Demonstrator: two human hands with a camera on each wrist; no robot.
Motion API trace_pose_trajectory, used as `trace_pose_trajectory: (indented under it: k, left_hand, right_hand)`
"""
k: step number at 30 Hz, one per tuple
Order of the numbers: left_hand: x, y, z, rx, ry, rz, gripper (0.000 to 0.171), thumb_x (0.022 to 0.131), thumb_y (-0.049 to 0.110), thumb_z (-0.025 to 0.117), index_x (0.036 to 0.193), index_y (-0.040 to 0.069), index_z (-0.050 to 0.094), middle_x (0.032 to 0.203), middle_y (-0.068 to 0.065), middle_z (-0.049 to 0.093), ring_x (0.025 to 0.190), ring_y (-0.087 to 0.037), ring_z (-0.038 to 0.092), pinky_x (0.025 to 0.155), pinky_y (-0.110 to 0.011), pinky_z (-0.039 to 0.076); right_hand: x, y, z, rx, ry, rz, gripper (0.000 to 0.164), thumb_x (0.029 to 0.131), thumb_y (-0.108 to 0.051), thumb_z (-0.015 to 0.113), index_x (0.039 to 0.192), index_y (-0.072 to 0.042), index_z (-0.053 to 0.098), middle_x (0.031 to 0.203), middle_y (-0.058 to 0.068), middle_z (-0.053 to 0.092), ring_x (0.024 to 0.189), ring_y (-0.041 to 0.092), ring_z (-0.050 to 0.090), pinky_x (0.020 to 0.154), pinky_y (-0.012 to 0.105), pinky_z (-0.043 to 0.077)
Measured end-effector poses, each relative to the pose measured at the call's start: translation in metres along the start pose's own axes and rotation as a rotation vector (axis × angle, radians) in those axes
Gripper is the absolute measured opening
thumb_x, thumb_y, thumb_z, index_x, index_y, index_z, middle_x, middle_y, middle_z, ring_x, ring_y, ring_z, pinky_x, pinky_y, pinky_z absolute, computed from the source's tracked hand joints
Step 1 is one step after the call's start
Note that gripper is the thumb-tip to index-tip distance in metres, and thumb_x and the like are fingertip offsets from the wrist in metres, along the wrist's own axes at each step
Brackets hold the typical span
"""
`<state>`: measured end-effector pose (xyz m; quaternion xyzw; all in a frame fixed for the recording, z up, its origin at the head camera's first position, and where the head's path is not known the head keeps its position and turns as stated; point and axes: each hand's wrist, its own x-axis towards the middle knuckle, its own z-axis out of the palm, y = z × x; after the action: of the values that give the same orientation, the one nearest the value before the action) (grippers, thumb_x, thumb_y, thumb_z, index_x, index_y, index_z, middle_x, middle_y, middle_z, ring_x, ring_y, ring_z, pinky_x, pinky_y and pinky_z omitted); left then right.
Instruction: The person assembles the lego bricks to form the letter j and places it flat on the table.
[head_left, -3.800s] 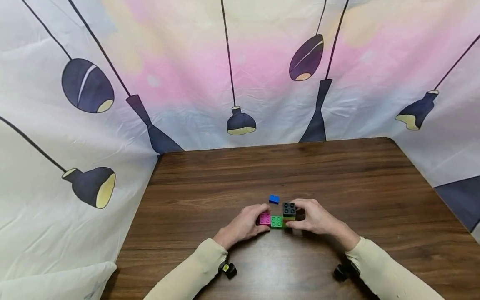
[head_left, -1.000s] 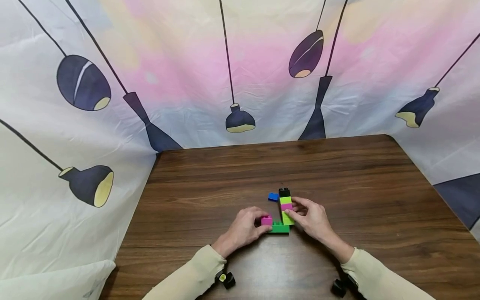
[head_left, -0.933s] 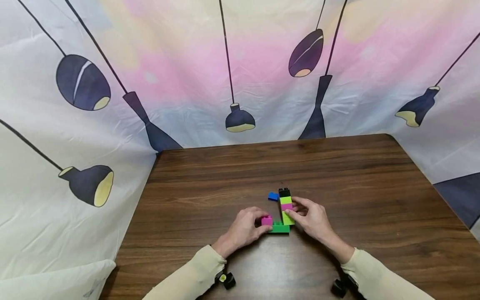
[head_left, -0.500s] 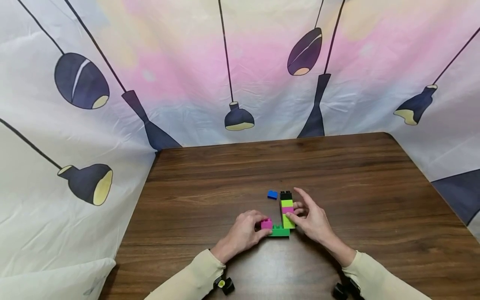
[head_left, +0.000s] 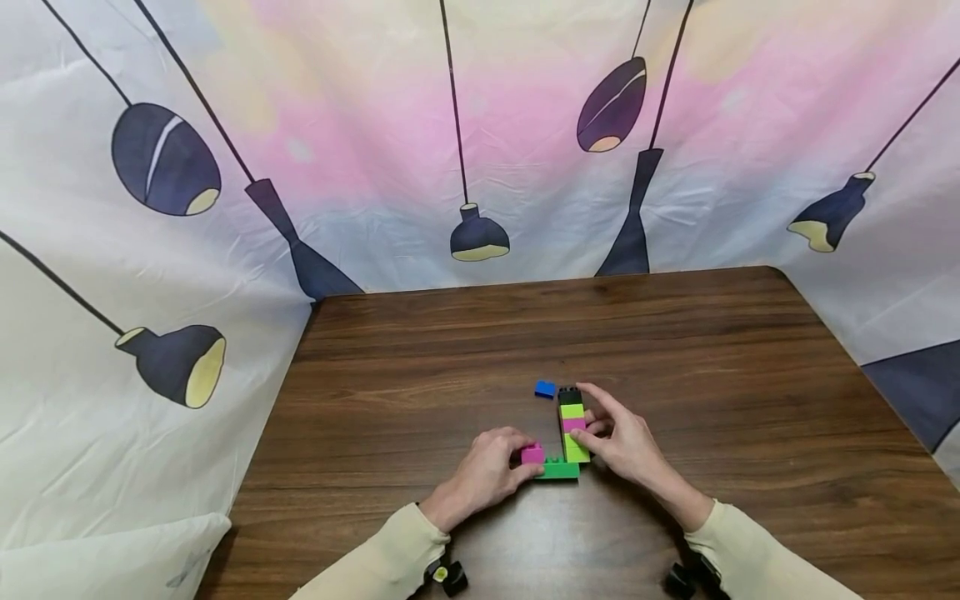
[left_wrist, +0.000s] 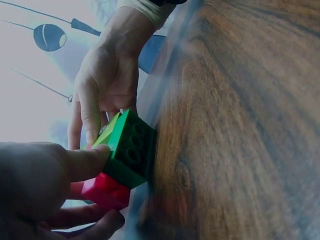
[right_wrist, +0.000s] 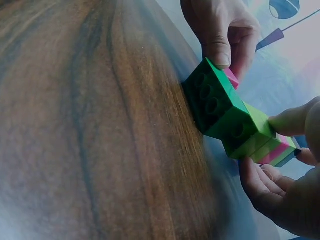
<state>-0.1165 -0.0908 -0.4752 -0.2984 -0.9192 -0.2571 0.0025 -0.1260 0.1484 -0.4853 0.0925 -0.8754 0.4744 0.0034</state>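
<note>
A toy-brick build is held between both hands, tipped back so its side faces the head view. Its base is a long green brick (head_left: 561,472) whose hollow underside shows in both wrist views. My left hand (head_left: 480,473) pinches the green brick's left end, thumb on the green and fingers at the pink brick (head_left: 532,454) attached there. On the right end stands a stack of lime bricks (head_left: 576,451), a pink brick (head_left: 573,425) and a black brick (head_left: 570,397) at the top. My right hand (head_left: 630,446) pinches that stack, its index finger reaching the black brick.
A loose blue brick (head_left: 544,389) lies on the brown wooden table (head_left: 420,358), just beyond the black brick. A printed cloth (head_left: 375,167) hangs behind the table and along its sides. A white cushion (head_left: 112,558) sits at the lower left.
The build, seen from above 3.8 s ago, has been tipped back and now shows its side. It has moved slightly nearer. My right index finger lifted, then came onto the black brick.
</note>
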Motion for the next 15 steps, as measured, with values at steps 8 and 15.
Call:
trace_pose_trajectory:
  k: [8, 15]
  left_hand:
    - [-0.0033, 0.0027, 0.0020, -0.017, -0.002, -0.041, 0.035, 0.085, 0.034, 0.075, 0.110, 0.009, 0.072, 0.102, -0.003, 0.073, 0.094, -0.016, 0.065, 0.083, -0.033, 0.051]
    - [-0.0049, 0.0046, 0.0014, -0.057, -0.023, -0.066, 0.028, 0.085, 0.031, 0.076, 0.104, 0.011, 0.072, 0.095, -0.001, 0.073, 0.084, -0.011, 0.065, 0.072, -0.024, 0.051]
  right_hand:
    - [-0.0024, 0.0035, 0.0005, 0.022, -0.018, 0.006, 0.063, 0.084, -0.025, 0.077, 0.140, -0.021, 0.048, 0.092, 0.000, 0.068, 0.080, 0.009, 0.066, 0.066, 0.024, 0.052]
    - [-0.0014, 0.0057, -0.0002, 0.021, -0.052, 0.032, 0.061, 0.083, -0.020, 0.078, 0.136, -0.016, 0.049, 0.091, 0.002, 0.066, 0.078, 0.012, 0.064, 0.060, 0.024, 0.051]
